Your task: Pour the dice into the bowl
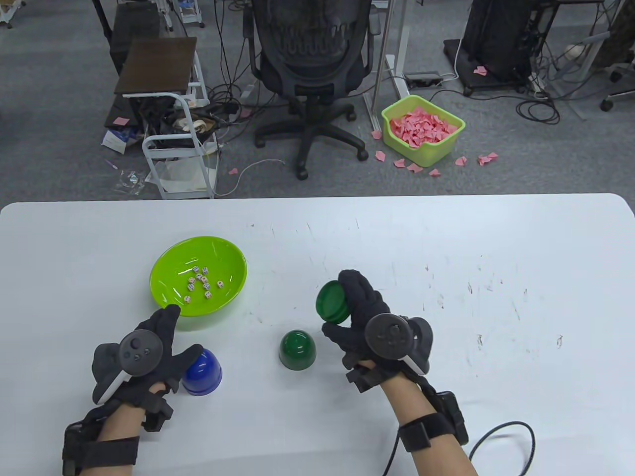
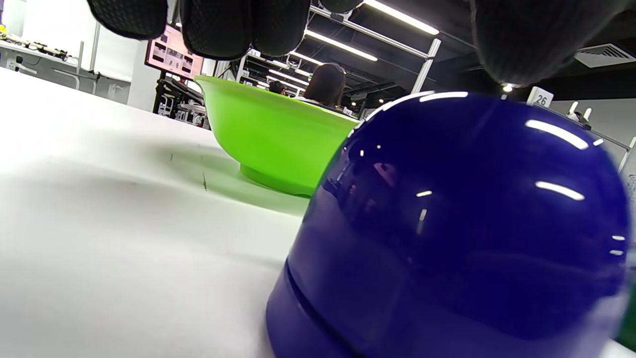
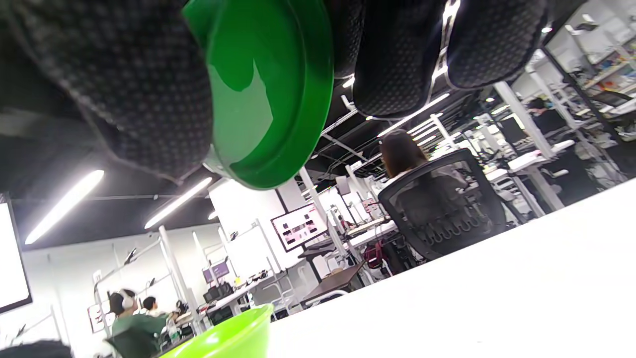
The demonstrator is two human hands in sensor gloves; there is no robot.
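Note:
A lime green bowl [image 1: 198, 275] stands on the white table [image 1: 446, 277] at the left, with several white dice [image 1: 201, 285] lying in it. My left hand [image 1: 173, 342] is open just in front of the bowl, its thumb over a blue dome-shaped cup [image 1: 203, 373] that stands mouth down. In the left wrist view the blue cup [image 2: 462, 223] fills the foreground under my fingers [image 2: 218, 25], with the bowl [image 2: 278, 144] behind. My right hand [image 1: 349, 310] grips a round green lid [image 1: 333, 302] on edge above the table; the lid also shows in the right wrist view [image 3: 268, 94]. A green dome cup [image 1: 297, 349] stands mouth down between my hands.
The table's far edge [image 1: 317, 196] runs across the middle of the table view, with an office chair [image 1: 310, 74] and a green bin of pink paper [image 1: 421, 129] on the floor beyond. A black cable [image 1: 501, 441] trails from my right wrist.

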